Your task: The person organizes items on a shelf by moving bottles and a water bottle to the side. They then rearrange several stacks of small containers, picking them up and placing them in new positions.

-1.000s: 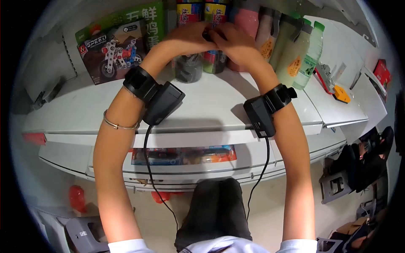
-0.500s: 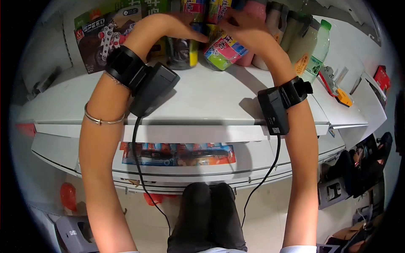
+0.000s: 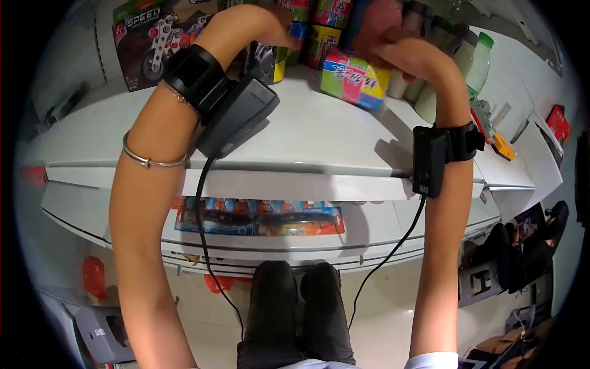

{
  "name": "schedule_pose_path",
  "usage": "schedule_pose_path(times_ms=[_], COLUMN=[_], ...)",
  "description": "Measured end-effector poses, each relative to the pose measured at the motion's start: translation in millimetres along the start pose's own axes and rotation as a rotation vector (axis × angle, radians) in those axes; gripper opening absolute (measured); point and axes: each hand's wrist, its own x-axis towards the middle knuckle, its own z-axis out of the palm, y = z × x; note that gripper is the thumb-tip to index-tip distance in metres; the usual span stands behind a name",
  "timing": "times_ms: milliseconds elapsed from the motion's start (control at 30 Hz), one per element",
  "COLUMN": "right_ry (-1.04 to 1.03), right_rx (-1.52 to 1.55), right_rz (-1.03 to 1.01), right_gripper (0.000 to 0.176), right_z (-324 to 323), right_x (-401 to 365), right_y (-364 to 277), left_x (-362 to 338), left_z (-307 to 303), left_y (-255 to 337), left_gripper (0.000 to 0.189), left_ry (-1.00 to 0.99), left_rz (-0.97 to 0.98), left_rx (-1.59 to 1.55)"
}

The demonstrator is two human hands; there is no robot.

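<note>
My right hand [image 3: 393, 54] is closed on a colourful cube-shaped package [image 3: 351, 80], tilted above the white shelf [image 3: 307, 132]. My left hand [image 3: 278, 31] is open beside stacked colourful packs [image 3: 322, 42], its wrist bent and its fingers partly blurred. Below it stands a dark container with a yellow strip [image 3: 267, 63]. Behind my right hand is a pink bottle [image 3: 380, 18], partly hidden.
A boxed SPEED toy set [image 3: 153, 46] stands at the back left. At the right are a green-capped bottle [image 3: 478, 64] and a yellow-handled tool [image 3: 503, 147]. Blister packs [image 3: 258, 218] lie in the open drawer. Another person's legs [image 3: 534, 249] show at the lower right.
My right hand has moved right with the package, away from the stack, and the package has turned. My left hand has risen slightly and drawn apart from the package.
</note>
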Motion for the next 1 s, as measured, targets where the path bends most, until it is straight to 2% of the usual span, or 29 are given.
schedule_pose_path(times_ms=[33, 133, 233, 300, 333, 400, 500, 633, 733, 800, 867, 933, 1000], right_ry=[-0.102, -0.098, -0.026, 0.226, 0.357, 0.394, 0.391, 0.267, 0.167, 0.096, 0.055, 0.041, 0.021], right_rx=[-0.062, -0.014, -0.078, -0.003, 0.033, -0.002, 0.031, 0.117, 0.165, 0.232, 0.284, 0.319, 0.345], right_rz=[-0.033, -0.056, -0.183, -0.211, -0.223, -0.147, -0.114, -0.101, -0.262, -0.482, -0.494, -0.296, -0.328], right_gripper=[0.027, 0.029, 0.031, 0.033, 0.035, 0.036, 0.037, 0.037, 0.049, 0.053, 0.055, 0.056, 0.058], right_z=[2, 10, 6, 21, 26, 26, 27, 37, 38, 29, 25, 26, 26], right_x=[2, 12, 7, 13, 17, 22, 28, 34, 44, 36, 32, 33, 35], right_y=[2, 0, -6, -7, -6, -11, -13, -12, -2, 0, -4, -7, -6], left_x=[1, 0, -4, -5, -1, 2, -5, -13, -20, -18, -17, -18, -18], left_z=[2, 3, 0, 0, 5, 14, 0, -10, -19, -21, -21, -20, -25], left_y=[-1, -1, 5, 7, 5, 7, 21, 40, 47, 42, 35, 33, 33], left_gripper=[0.074, 0.070, 0.062, 0.053, 0.049, 0.042, 0.035, 0.024, 0.025, 0.024, 0.025, 0.027, 0.031], left_ry=[0.018, 0.041, 0.026, 0.052, 0.165, 0.391, 0.322, 0.189, 0.129, 0.065, 0.042, 0.059, -0.031], left_rz=[0.017, 0.036, 0.035, 0.093, 0.153, 0.278, 0.401, 0.377, 0.317, 0.338, 0.352, 0.363, 0.355], left_rx=[-0.010, -0.030, -0.032, -0.042, -0.015, 0.036, -0.116, -0.217, -0.240, -0.278, -0.319, -0.367, -0.395])
